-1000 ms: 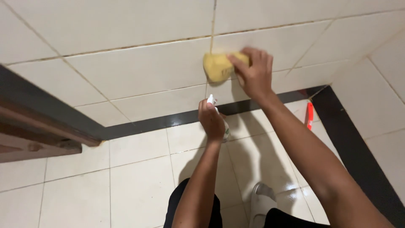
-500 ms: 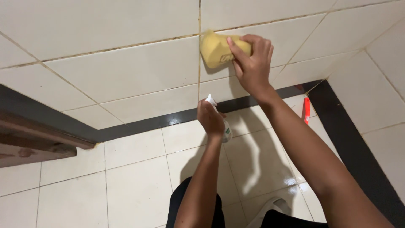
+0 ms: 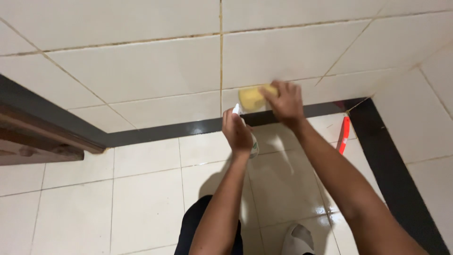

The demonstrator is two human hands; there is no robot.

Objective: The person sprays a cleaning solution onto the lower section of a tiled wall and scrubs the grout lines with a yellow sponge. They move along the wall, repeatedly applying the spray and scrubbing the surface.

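Sponge [image 3: 251,98] pressed on wall tile [image 3: 141,71] by our right hand [image 3: 284,101], mid-scrub; left hand [image 3: 237,133] grips spray bottle [image 3: 253,146]; next, firm strokes.

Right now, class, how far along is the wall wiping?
Done: floor tiles shine wet. In hand: right hand presses a yellow sponge on the lowest wall tile; left hand grips a spray bottle. Left: upper grout lines look yellowed.

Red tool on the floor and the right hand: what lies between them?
Head view: only bare floor tile and dark wall strip separate red tool from right hand.
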